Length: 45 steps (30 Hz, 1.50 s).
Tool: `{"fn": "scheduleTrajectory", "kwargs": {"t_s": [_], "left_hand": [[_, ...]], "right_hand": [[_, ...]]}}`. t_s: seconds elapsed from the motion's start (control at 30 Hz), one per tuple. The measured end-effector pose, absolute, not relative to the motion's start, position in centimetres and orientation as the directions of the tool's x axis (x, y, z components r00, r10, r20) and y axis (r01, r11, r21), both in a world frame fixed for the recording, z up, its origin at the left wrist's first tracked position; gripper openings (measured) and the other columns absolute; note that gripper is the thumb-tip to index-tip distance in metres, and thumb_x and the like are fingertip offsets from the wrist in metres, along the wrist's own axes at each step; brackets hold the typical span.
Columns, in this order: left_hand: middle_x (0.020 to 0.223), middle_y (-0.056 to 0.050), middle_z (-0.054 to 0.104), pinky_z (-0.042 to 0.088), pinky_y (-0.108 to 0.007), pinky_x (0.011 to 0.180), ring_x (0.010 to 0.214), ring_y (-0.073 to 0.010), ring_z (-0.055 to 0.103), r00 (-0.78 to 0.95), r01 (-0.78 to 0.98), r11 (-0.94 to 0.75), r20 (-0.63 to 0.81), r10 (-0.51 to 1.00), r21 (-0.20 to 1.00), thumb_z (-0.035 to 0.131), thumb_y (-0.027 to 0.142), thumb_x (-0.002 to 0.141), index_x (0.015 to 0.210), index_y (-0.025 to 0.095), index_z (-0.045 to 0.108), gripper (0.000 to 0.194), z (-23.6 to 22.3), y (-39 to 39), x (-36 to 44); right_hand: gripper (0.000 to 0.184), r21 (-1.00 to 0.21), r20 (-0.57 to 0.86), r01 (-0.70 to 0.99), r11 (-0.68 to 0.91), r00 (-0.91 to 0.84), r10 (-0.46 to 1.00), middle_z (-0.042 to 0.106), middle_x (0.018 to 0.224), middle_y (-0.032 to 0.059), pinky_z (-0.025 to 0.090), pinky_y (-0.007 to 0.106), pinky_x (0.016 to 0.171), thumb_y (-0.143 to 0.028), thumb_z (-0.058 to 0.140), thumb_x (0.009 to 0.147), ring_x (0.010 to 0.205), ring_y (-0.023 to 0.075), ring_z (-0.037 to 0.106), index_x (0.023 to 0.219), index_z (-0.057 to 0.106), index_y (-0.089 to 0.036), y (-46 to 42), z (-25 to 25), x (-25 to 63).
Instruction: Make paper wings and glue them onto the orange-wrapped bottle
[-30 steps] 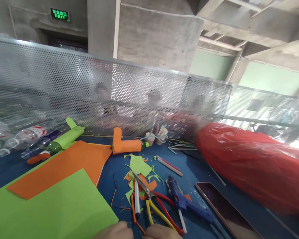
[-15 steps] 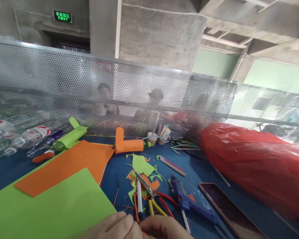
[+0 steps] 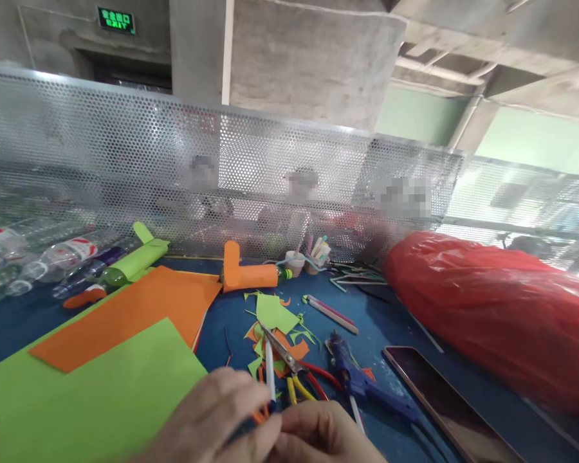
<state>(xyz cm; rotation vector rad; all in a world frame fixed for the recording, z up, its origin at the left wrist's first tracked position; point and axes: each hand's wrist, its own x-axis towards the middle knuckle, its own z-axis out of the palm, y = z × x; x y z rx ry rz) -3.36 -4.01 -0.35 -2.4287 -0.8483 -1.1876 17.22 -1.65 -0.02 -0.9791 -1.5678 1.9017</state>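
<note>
At the bottom centre my left hand (image 3: pixel 212 418) and my right hand (image 3: pixel 325 434) meet, thumbs and fingers pinched together. Whatever is between the fingertips is hidden. Bits of orange show beside the left fingers; I cannot tell whether they are held or lie on the table. Just beyond the hands lie scissors (image 3: pixel 282 350) with red handles, a yellow-handled tool (image 3: pixel 302 389) and a white marker (image 3: pixel 270 370). Green and orange paper scraps (image 3: pixel 275 312) are scattered around them. To the left of my hands lies a green paper sheet (image 3: pixel 106 392), partly over an orange sheet (image 3: pixel 145 308).
A blue glue gun (image 3: pixel 361 382) and a phone (image 3: pixel 434 399) lie to the right, near a large red plastic bag (image 3: pixel 492 315). Farther back are an orange-wrapped bottle (image 3: pixel 251 276), a green-wrapped bottle (image 3: pixel 137 260), clear bottles (image 3: pixel 62 257) and a perforated metal screen (image 3: pixel 270 154).
Both hands have risen farther into view from the bottom edge and now cover the ends of the tool handles. The left hand has lifted and its fingers have shifted. The table objects stay put.
</note>
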Motion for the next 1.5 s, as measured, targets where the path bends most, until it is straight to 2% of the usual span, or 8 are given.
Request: {"fn": "scheduleTrajectory", "kwargs": {"t_s": [0.07, 0.13, 0.23, 0.33, 0.43, 1.07, 1.33, 1.5], "left_hand": [[0.122, -0.006, 0.061, 0.047, -0.034, 0.098, 0.115, -0.0220, 0.057, 0.239, 0.609, -0.712, 0.776, 0.584, 0.349, 0.059, 0.026, 0.091, 0.117, 0.027, 0.059, 0.025, -0.8, -3.8, -3.2], [0.119, -0.007, 0.062, 0.051, -0.036, 0.091, 0.107, -0.0245, 0.061, 0.075, 0.445, -0.540, 0.571, 0.817, 0.714, 0.074, 0.030, 0.077, 0.119, 0.027, 0.055, 0.046, -0.9, -3.5, -3.0], [0.092, -0.003, 0.071, 0.054, -0.034, 0.081, 0.087, -0.0221, 0.067, 0.213, 0.071, -0.167, 0.149, 0.966, 0.983, 0.075, 0.032, 0.076, 0.099, 0.023, 0.066, 0.026, -0.5, -3.2, -2.5], [0.075, 0.000, 0.070, 0.053, -0.029, 0.075, 0.074, -0.0182, 0.067, 0.376, -0.157, 0.025, 0.037, 0.926, 0.987, 0.072, 0.032, 0.079, 0.081, 0.022, 0.074, 0.010, 0.1, -3.2, -1.9], [0.078, 0.001, 0.069, 0.052, -0.026, 0.077, 0.078, -0.0169, 0.065, 0.345, -0.223, 0.038, 0.043, 0.938, 0.974, 0.073, 0.031, 0.080, 0.078, 0.026, 0.078, 0.008, 0.1, -3.5, -1.7], [0.085, 0.003, 0.069, 0.048, -0.016, 0.070, 0.079, -0.0132, 0.059, 0.005, -0.197, 0.053, -0.053, 0.999, 0.979, 0.084, 0.038, 0.065, 0.068, 0.033, 0.080, 0.008, -0.4, -3.7, -1.9], [0.076, 0.005, 0.075, 0.049, -0.015, 0.071, 0.074, -0.0116, 0.063, 0.122, -0.252, 0.090, -0.060, 0.991, 0.963, 0.081, 0.036, 0.071, 0.077, 0.033, 0.079, 0.007, -0.9, -3.6, -2.1], [0.080, 0.004, 0.078, 0.051, -0.019, 0.075, 0.077, -0.0137, 0.067, 0.181, -0.211, 0.090, -0.051, 0.982, 0.973, 0.081, 0.034, 0.072, 0.082, 0.034, 0.080, 0.010, -0.5, -3.8, -2.0]], "right_hand": [[0.048, -0.979, -0.189, 0.055, -0.197, -0.611, 0.769, 0.067, 0.068, 0.0020, 0.042, 0.015, 0.053, -0.060, 0.075, 0.070, 0.054, 0.0056, 0.055, 0.084, 0.076, -0.014, -1.9, 0.4, 17.1], [0.045, -0.984, -0.156, 0.025, -0.175, -0.585, 0.796, 0.069, 0.070, 0.0029, 0.043, 0.015, 0.050, -0.058, 0.074, 0.072, 0.051, 0.0058, 0.057, 0.086, 0.075, -0.014, -2.1, 0.5, 17.0], [0.039, -0.991, -0.100, -0.017, -0.131, -0.552, 0.828, 0.071, 0.074, 0.0031, 0.044, 0.014, 0.051, -0.053, 0.073, 0.077, 0.054, 0.0052, 0.059, 0.089, 0.076, -0.016, -2.4, 0.5, 16.9], [0.039, -0.993, -0.087, -0.023, -0.115, -0.514, 0.853, 0.072, 0.075, 0.0028, 0.046, 0.015, 0.054, -0.052, 0.075, 0.075, 0.056, 0.0062, 0.061, 0.093, 0.076, -0.017, -2.6, 0.6, 16.9], [0.042, -0.993, -0.101, -0.007, -0.118, -0.464, 0.880, 0.072, 0.073, 0.0018, 0.049, 0.017, 0.056, -0.052, 0.077, 0.072, 0.058, 0.0076, 0.062, 0.096, 0.075, -0.017, -2.9, 0.7, 16.8], [0.028, -0.992, -0.120, 0.068, -0.102, -0.380, 0.917, 0.068, 0.067, -0.0018, 0.046, 0.018, 0.056, -0.036, 0.078, 0.071, 0.059, 0.0084, 0.061, 0.086, 0.067, -0.016, -2.7, 0.6, 16.7], [0.016, -0.963, 0.064, 0.220, 0.157, -0.378, 0.923, 0.070, 0.069, 0.0013, 0.048, 0.022, 0.059, -0.030, 0.068, 0.079, 0.062, 0.0123, 0.062, 0.085, 0.071, -0.017, -2.6, 1.3, 16.9], [0.018, -0.979, 0.020, 0.180, 0.100, -0.399, 0.917, 0.072, 0.072, 0.0016, 0.050, 0.022, 0.059, -0.033, 0.068, 0.078, 0.062, 0.0125, 0.064, 0.087, 0.071, -0.017, -2.7, 0.9, 16.9]]}}
